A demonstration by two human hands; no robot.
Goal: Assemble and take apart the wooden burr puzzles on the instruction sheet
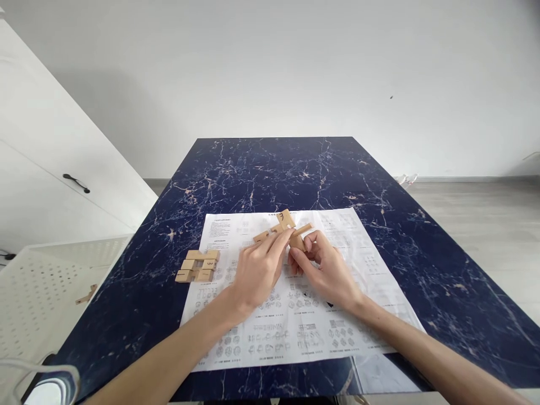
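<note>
Both hands meet over the middle of the printed sheet (240, 329), around a small cluster of notched wooden puzzle pieces. My left hand (259, 267) has its fingers pressed together, with the tips on a wooden puzzle piece (302, 229). With thumb and curled fingers, my right hand (327, 267) pinches the lower right of the cluster, at a wooden block (297, 243). A flat block marked "3" (285, 218) sticks up at the back of the cluster. Another notched piece (261, 237) shows left of it. My fingers partly hide how the pieces touch.
Several notched wooden pieces (197, 266) lie grouped on the left edge of the sheet. The sheet, printed with diagrams, covers the near part of a dark blue marbled table (270, 174). Left of the table, a small wooden piece (86, 295) rests on a white perforated surface (46, 287).
</note>
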